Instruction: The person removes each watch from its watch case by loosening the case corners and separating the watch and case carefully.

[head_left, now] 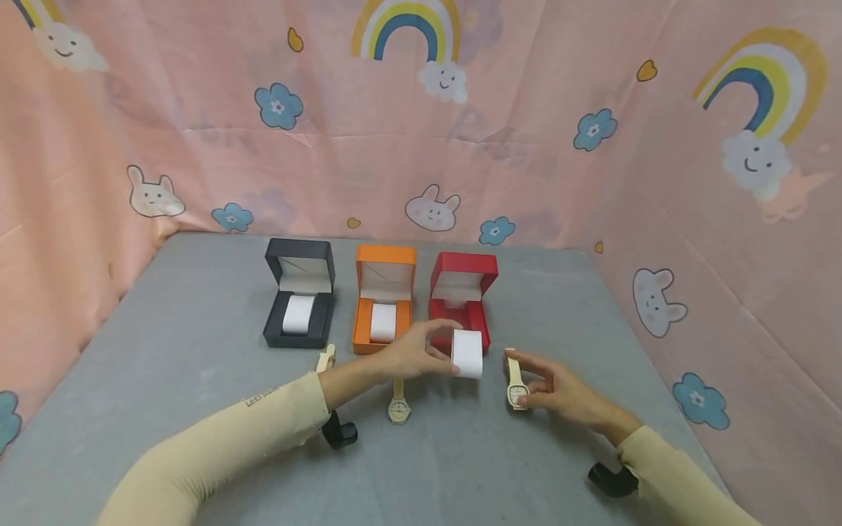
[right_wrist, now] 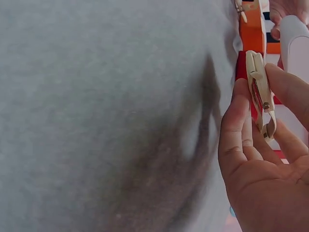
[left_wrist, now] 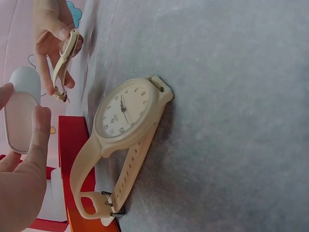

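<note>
My left hand pinches a white watch cushion by its ends, in the air before the open red watch box. To the right, my right hand holds a cream wristwatch between thumb and fingers. In the right wrist view that wristwatch is seen edge-on, its strap hanging loose. Beneath my left forearm a round-faced cream watch lies on the table; the left wrist view shows its dial and buckled strap. The red box has no cushion inside.
An orange watch box and a black watch box stand open left of the red one, each with a white cushion. Another cream strap shows partly behind my left forearm. A patterned pink curtain borders the grey table.
</note>
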The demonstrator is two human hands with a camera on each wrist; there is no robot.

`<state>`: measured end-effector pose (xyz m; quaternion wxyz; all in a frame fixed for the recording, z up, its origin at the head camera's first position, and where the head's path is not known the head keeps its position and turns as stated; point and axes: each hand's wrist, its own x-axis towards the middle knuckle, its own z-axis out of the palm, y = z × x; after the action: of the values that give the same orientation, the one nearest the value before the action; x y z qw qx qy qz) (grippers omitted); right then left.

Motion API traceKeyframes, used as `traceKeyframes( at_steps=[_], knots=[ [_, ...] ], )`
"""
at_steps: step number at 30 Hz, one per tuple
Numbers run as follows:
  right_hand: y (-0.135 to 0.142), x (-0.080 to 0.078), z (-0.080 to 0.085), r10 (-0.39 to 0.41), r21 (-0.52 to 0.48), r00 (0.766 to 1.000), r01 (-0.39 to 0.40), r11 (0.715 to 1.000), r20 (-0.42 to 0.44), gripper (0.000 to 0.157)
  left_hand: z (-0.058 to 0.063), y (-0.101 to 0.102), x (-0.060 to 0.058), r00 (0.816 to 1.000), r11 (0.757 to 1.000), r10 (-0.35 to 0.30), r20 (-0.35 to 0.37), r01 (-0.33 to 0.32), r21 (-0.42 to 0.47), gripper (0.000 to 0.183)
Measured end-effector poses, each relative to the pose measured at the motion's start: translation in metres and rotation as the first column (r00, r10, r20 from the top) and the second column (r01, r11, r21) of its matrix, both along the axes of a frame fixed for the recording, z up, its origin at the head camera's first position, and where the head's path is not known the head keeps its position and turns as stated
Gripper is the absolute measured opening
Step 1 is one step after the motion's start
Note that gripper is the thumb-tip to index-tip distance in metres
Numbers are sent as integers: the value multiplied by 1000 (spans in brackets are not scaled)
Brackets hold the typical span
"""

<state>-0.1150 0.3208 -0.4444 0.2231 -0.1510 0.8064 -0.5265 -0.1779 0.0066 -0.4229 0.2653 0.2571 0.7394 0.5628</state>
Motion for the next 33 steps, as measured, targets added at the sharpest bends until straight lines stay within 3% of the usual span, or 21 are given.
traceKeyframes(
  at_steps=[13,24,30,33],
  knots=[
    [-3,8,-10,40,-41,997,-43,998,-61,79,-4,-1,0,999,1000,6,42,-7,12,67],
    [-9,15,-8,7,77,988,5,997,-157,76,-1,-3,-3,1000,1000,15,13,-16,8,67],
    [-10,18,-8,14,161,961,32,986,-276,72,3,-4,-5,1000,1000,2,11,-3,27,68],
    [-10,19,-7,21,170,958,30,985,-286,71,6,-4,-6,1000,1000,7,7,-7,19,70]
  ],
)
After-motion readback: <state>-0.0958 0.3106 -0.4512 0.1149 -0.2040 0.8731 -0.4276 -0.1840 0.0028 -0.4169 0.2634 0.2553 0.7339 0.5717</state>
